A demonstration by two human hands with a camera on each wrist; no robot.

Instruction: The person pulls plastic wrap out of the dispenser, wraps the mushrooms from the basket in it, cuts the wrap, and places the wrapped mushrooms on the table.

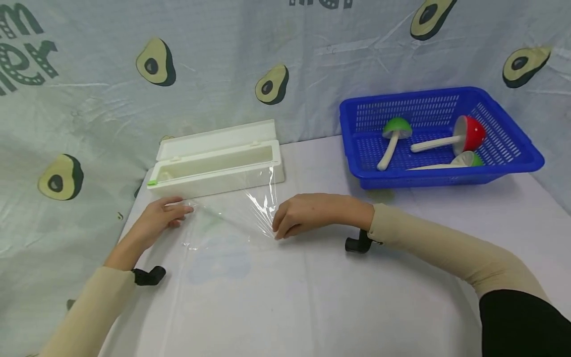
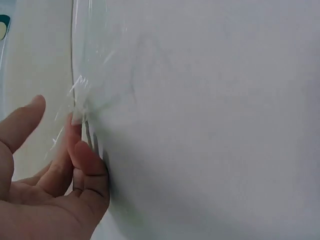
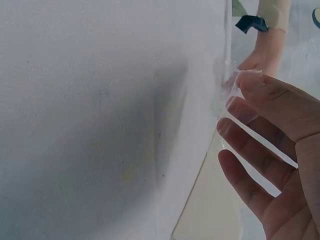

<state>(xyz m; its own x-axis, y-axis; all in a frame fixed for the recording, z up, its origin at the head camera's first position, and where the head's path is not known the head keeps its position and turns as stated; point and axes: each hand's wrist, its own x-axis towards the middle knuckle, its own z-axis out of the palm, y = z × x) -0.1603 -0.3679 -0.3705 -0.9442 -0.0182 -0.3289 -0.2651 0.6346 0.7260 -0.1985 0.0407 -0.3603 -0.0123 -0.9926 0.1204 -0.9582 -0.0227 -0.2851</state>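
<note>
Stretching nearward from the white box [image 1: 214, 182], clear film [image 1: 262, 209] is pinched by the right fingers [image 1: 281, 225]; the left fingers [image 1: 176, 212], thumb apart, are placed at its left edge.

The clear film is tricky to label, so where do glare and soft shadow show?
Head view: glare streaks the clear film beside the right hand; left wrist: small glints near the left hand, soft shadow on the table; right wrist: broad, soft shadow across it.
</note>
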